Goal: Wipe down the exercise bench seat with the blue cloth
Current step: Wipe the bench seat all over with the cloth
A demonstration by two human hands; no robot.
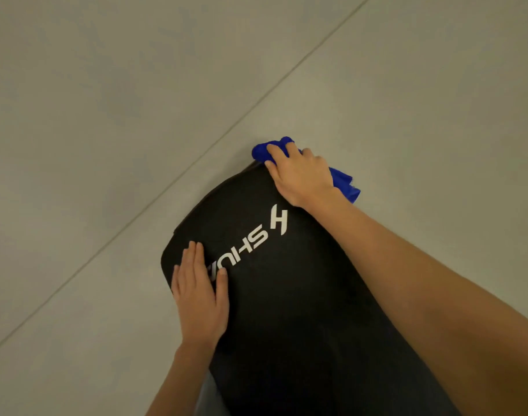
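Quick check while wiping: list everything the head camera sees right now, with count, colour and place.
bench seat: one, black, running from the bottom edge up to mid-frame
logo: one, white lettering, printed on the seat's far half
blue cloth: one, bright blue, bunched at the seat's far right corner
floor: pale grey tiles, all around the seat
joint line: one, dark, running diagonally across the floor
left hand: one, flat on the seat's left edge, fingers straight
right hand: one, on the cloth at the far corner, fingers curled over it
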